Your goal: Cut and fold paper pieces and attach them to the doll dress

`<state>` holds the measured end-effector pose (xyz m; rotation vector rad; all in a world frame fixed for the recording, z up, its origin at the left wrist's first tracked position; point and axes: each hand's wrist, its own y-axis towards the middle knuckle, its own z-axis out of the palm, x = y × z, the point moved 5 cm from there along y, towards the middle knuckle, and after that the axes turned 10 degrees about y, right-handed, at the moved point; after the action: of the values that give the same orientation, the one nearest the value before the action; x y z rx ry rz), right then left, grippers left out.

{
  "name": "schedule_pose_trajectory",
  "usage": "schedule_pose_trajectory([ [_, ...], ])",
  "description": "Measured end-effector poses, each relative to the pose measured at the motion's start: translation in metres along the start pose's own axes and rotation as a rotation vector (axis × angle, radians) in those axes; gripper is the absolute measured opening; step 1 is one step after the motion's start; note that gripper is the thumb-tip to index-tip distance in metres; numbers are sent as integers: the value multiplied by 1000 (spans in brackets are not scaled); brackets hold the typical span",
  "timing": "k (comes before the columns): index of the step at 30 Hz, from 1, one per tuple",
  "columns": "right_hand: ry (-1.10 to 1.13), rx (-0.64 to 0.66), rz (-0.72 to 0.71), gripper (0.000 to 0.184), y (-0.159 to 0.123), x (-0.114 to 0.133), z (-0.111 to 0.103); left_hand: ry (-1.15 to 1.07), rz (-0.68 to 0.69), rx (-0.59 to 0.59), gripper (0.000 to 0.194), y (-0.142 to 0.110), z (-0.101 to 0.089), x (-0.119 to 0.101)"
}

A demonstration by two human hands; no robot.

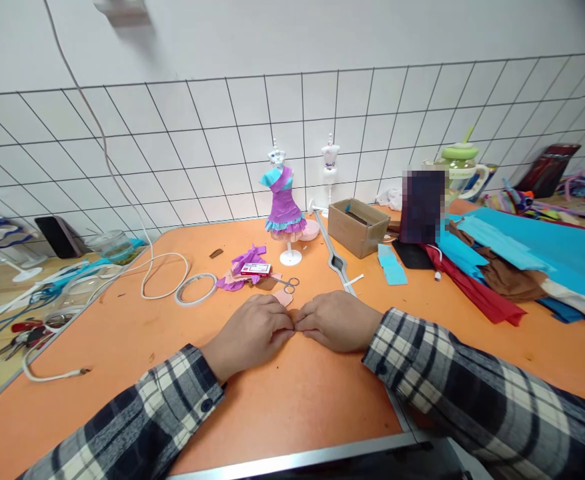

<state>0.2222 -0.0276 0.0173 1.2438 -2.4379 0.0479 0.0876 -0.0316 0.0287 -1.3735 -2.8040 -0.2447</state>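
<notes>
My left hand (256, 331) and my right hand (339, 320) meet on the orange table, fingertips pinched together. Whatever lies between the fingers is too small and covered to make out. Right behind the fingers is a piece of pale pink paper (284, 297). Small scissors (289, 287) lie a little farther back, their handle loops facing me. Beside them a small red and white box (256, 269) rests on crumpled purple paper scraps (245, 260). A small white dress form (291, 257) stands beyond, wearing a purple and blue ruffled dress (285, 203).
A roll of tape (196, 289) and a white cable (145, 267) lie on the left. Behind my right hand stand an open cardboard box (357, 228) and a bare dress form (329, 167). Blue, brown and red crepe paper (477, 293) is heaped at right, near a lidded cup (459, 167).
</notes>
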Motion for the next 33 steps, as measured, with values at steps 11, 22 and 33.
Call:
schedule_pose_trajectory([
  [11,108,-143,279,13,7,-4,10,-21,-39,17,20,1,5,1],
  [22,137,-173,362,11,8,-8,11,58,-119,37,19,1,8,-1],
  [33,79,-171,316,18,6,-8,11,20,-104,-1,20,1,8,1],
])
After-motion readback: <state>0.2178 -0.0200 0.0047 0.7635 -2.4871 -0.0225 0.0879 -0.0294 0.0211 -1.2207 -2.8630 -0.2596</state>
